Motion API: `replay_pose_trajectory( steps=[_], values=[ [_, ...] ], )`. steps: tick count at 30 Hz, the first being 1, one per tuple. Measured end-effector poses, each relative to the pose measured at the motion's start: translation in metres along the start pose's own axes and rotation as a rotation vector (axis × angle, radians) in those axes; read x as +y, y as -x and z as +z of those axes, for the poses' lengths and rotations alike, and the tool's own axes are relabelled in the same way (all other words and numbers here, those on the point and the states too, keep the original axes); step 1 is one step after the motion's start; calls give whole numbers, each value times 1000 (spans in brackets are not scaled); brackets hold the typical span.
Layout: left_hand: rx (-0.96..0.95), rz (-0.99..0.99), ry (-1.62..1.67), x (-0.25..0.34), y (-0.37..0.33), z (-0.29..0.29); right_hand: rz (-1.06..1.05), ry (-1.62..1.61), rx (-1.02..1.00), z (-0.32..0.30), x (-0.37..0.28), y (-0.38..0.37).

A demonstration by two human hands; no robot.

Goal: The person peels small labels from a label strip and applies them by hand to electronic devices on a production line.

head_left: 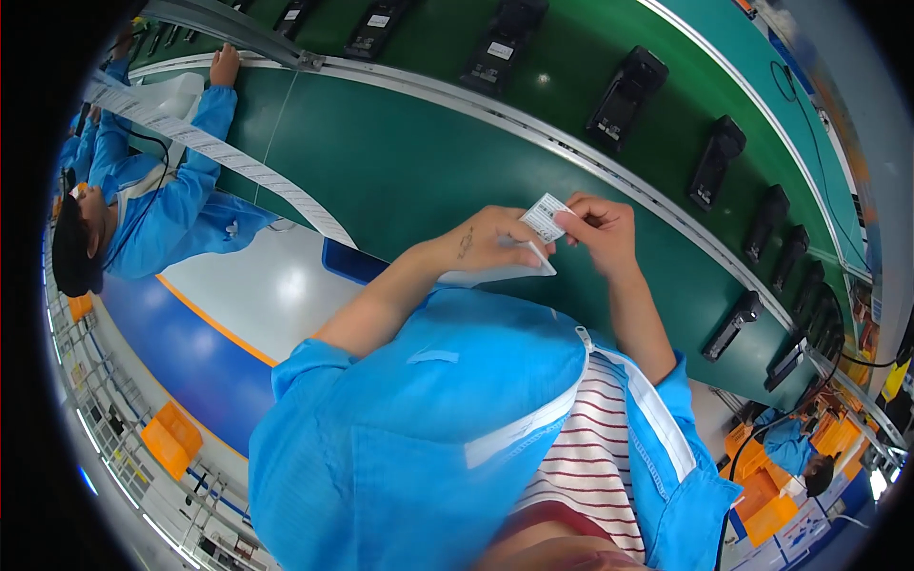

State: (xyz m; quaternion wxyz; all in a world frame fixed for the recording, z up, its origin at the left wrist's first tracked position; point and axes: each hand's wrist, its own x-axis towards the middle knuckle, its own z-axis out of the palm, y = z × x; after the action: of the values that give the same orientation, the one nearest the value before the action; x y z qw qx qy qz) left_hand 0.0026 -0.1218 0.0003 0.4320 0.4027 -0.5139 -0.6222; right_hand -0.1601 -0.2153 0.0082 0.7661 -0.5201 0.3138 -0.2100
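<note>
Printed label (546,216), one: being held between both hands above the green counter (381,162); work apparently standing midway, label not yet lying on any black device (626,100); left hand (479,240): half-curling, grasping white paper (546,262); right hand (606,231): pinching the label's right edge.

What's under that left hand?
White paper pokes out beneath the left hand, with green table beyond. Whatever the palm and fingers cover can't be seen.
</note>
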Motion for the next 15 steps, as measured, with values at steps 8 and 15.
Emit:
replay_pose_trajectory(
  steps=[8, 15],
  values=[
    [-56, -27, 39, 2, -7, -6, 40, -1, -142, -4, 4, -16],
    [333, -141, -149, -12, -3, 14, 77, -256, 128, 10, 23, -13]
  ],
)
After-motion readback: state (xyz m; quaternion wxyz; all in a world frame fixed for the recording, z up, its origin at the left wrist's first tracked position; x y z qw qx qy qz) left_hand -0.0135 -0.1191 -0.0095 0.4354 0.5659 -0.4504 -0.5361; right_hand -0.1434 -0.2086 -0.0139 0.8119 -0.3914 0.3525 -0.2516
